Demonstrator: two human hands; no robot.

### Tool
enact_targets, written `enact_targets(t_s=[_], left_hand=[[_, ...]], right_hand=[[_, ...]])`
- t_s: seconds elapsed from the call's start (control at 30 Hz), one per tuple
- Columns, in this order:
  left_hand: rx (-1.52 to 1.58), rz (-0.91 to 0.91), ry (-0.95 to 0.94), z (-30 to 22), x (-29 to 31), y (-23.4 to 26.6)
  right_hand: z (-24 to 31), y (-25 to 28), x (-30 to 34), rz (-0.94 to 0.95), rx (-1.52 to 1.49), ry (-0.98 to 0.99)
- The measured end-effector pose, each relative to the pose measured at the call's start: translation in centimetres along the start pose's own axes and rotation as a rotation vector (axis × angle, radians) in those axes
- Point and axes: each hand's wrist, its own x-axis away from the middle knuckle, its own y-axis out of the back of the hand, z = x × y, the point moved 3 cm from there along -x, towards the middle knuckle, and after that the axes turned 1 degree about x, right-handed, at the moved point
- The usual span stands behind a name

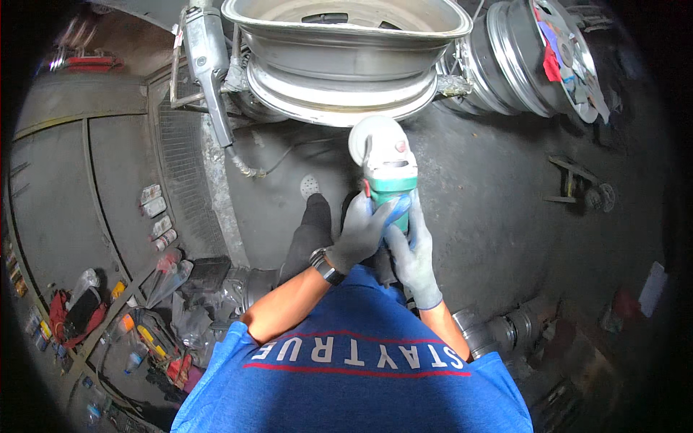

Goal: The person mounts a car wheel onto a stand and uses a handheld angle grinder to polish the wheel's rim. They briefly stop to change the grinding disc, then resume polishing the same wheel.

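Both my hands wear grey gloves and are wrapped round a green angle grinder (392,184) in front of my body. My left hand (361,231) grips its left side, near a small red part. On the right side of the body, my right hand (415,261) is closed round it. A pale round disc (375,138) sits at the grinder's far end, close below the rim of a silver wheel rim (346,90). Whether the disc touches the metal I cannot tell. The wheel rim rests on a metal frame (455,85), with dark pieces (325,18) lying inside it.
A larger grey power tool (207,65) hangs at the frame's left, its cable trailing down. More wheel rims (512,58) stand at the right, one topped with coloured scraps. A small wooden stand (574,180) is on the right floor. Bags and bottles (170,274) clutter the left.
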Motion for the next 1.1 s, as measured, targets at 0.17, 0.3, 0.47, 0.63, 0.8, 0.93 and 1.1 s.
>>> enact_targets(t_s=[0.17,0.3,0.47,0.63,0.8,0.93,1.1], left_hand=[[0.089,-0.123,-0.033,-0.6,2.0,1.5],[0.049,-0.14,0.002,0.9,1.8,1.8],[-0.066,-0.097,-0.075,-0.2,0.7,-0.1],[-0.128,-0.184,-0.019,0.1,2.3,2.0],[-0.182,-0.141,-0.021,1.0,1.3,1.8],[-0.297,-0.13,-0.09,0.5,1.6,1.8],[-0.161,-0.175,-0.09,-0.3,1.8,1.4]], right_hand=[[0.2,-1.3,-0.5,0.124,0.122,0.065],[-2.0,-0.8,-0.5,0.145,0.079,0.118],[-1.5,0.7,-0.4,0.102,-0.018,-0.033],[-2.5,-0.8,-0.7,0.193,0.074,0.186],[-1.9,-0.2,-0.6,0.134,-0.078,0.046],[-3.6,0.1,-0.4,0.146,0.054,0.063],[-1.4,-0.7,-0.8,0.157,-0.02,0.126]])
